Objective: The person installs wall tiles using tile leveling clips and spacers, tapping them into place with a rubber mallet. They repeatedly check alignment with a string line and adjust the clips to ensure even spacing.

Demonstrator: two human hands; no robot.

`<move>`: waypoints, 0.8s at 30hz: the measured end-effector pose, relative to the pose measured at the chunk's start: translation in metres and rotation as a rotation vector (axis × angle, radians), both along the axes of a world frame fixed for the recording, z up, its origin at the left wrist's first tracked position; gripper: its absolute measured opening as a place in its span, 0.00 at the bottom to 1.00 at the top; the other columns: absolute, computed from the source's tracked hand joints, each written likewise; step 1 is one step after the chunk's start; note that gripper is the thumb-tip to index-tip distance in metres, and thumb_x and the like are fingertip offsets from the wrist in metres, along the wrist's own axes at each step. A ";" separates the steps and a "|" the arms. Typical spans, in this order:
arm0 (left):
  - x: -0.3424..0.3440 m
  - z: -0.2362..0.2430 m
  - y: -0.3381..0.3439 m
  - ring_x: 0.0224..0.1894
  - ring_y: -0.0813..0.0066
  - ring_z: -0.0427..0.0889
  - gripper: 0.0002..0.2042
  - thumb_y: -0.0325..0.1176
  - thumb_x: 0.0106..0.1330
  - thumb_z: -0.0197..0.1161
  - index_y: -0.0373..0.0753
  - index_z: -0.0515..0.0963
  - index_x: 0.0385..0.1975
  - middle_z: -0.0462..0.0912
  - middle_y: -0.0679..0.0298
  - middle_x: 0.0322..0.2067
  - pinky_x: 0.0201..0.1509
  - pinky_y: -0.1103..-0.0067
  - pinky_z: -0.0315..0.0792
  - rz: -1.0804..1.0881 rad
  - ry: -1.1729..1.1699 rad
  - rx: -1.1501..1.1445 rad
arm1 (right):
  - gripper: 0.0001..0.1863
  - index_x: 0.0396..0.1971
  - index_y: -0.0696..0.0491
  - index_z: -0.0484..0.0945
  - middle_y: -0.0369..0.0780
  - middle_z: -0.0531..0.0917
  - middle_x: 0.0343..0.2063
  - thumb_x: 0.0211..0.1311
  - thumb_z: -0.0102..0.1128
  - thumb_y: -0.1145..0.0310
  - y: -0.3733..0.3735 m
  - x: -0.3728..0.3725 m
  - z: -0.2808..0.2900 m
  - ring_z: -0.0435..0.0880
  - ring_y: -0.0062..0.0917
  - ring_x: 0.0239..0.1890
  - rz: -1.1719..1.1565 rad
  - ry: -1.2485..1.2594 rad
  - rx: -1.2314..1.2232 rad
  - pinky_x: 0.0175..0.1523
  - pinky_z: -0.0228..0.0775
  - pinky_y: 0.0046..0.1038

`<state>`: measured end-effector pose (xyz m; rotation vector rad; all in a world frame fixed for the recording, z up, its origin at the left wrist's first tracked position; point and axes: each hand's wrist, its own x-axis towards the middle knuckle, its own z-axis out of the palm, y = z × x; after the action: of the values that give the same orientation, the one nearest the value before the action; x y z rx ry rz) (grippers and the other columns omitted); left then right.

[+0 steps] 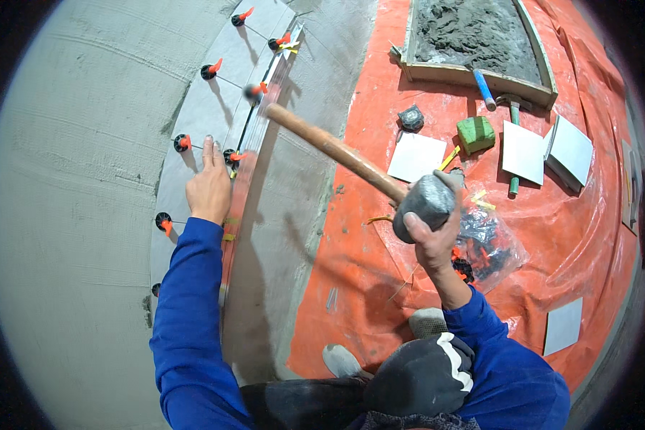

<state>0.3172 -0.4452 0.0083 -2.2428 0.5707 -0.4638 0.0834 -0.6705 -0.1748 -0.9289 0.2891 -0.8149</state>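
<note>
My left hand rests on a row of light grey tiles, fingers stretched out and nothing held. Black rotating tile levelers with orange handles stand along the tile joints; one is right beside my fingertips. A metal straightedge runs along the tiles' right edge. My right hand is closed round the black head of a rubber mallet. The mallet is lifted above the orange sheet, its wooden handle pointing up and left toward the tiles. Part of its head is hidden by my fingers.
On the orange plastic sheet stands a wooden-sided tray of wet mortar. Near it lie a green sponge, white tiles, a green-handled hammer and a clear bag of levelers. Grey screeded floor spreads left.
</note>
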 end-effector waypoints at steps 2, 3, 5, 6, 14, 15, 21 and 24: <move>0.002 0.003 -0.013 0.29 0.59 0.86 0.25 0.30 0.63 0.50 0.37 0.65 0.63 0.57 0.62 0.70 0.30 0.70 0.78 -0.079 0.047 -0.067 | 0.41 0.60 0.54 0.62 0.40 0.75 0.43 0.44 0.72 0.62 -0.010 -0.001 -0.004 0.76 0.25 0.45 -0.077 0.026 -0.014 0.53 0.70 0.30; 0.008 0.003 -0.024 0.30 0.58 0.86 0.25 0.30 0.63 0.50 0.36 0.64 0.63 0.57 0.61 0.70 0.30 0.69 0.79 -0.143 0.049 -0.105 | 0.41 0.59 0.54 0.63 0.40 0.75 0.44 0.44 0.72 0.61 -0.017 0.006 -0.004 0.76 0.25 0.46 -0.114 0.025 -0.016 0.53 0.70 0.30; 0.022 0.002 -0.046 0.32 0.57 0.86 0.25 0.30 0.64 0.49 0.36 0.63 0.64 0.57 0.61 0.70 0.33 0.68 0.79 -0.194 0.060 -0.126 | 0.40 0.59 0.54 0.63 0.40 0.74 0.45 0.44 0.71 0.62 -0.024 0.016 -0.002 0.76 0.26 0.46 -0.135 0.009 -0.006 0.53 0.70 0.31; 0.032 0.002 -0.056 0.33 0.56 0.86 0.25 0.30 0.64 0.49 0.36 0.63 0.64 0.57 0.62 0.70 0.34 0.67 0.79 -0.238 0.049 -0.134 | 0.39 0.59 0.54 0.63 0.40 0.74 0.45 0.45 0.71 0.63 -0.028 0.023 0.001 0.76 0.26 0.45 -0.155 0.000 -0.023 0.53 0.70 0.31; 0.108 0.003 -0.088 0.36 0.59 0.86 0.25 0.29 0.66 0.43 0.39 0.62 0.66 0.56 0.70 0.70 0.39 0.66 0.79 -0.130 -0.025 -0.052 | 0.36 0.57 0.53 0.63 0.39 0.75 0.42 0.47 0.71 0.68 -0.037 0.104 0.020 0.77 0.23 0.41 -0.176 -0.108 -0.040 0.49 0.72 0.28; 0.114 0.004 -0.090 0.36 0.60 0.86 0.25 0.29 0.66 0.43 0.40 0.61 0.66 0.56 0.71 0.70 0.39 0.66 0.80 -0.110 -0.026 -0.027 | 0.36 0.57 0.52 0.63 0.39 0.75 0.42 0.47 0.71 0.68 -0.036 0.113 0.021 0.77 0.23 0.41 -0.190 -0.092 -0.060 0.49 0.72 0.28; 0.123 0.000 -0.084 0.33 0.66 0.87 0.26 0.29 0.66 0.43 0.41 0.62 0.67 0.56 0.73 0.71 0.34 0.71 0.80 -0.133 -0.091 0.057 | 0.36 0.56 0.53 0.65 0.39 0.74 0.43 0.46 0.73 0.66 -0.017 0.141 0.020 0.76 0.24 0.44 -0.140 -0.101 -0.042 0.50 0.71 0.29; 0.124 -0.002 -0.083 0.34 0.67 0.87 0.26 0.29 0.66 0.43 0.40 0.62 0.67 0.55 0.73 0.71 0.34 0.71 0.80 -0.151 -0.106 0.055 | 0.36 0.55 0.53 0.65 0.39 0.73 0.44 0.45 0.74 0.64 -0.014 0.148 0.016 0.75 0.24 0.46 -0.144 -0.068 -0.086 0.52 0.70 0.30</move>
<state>0.4415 -0.5282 0.0063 -2.1174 0.6923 -0.6319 0.2311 -0.6847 -0.1587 -0.9669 0.2659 -0.9956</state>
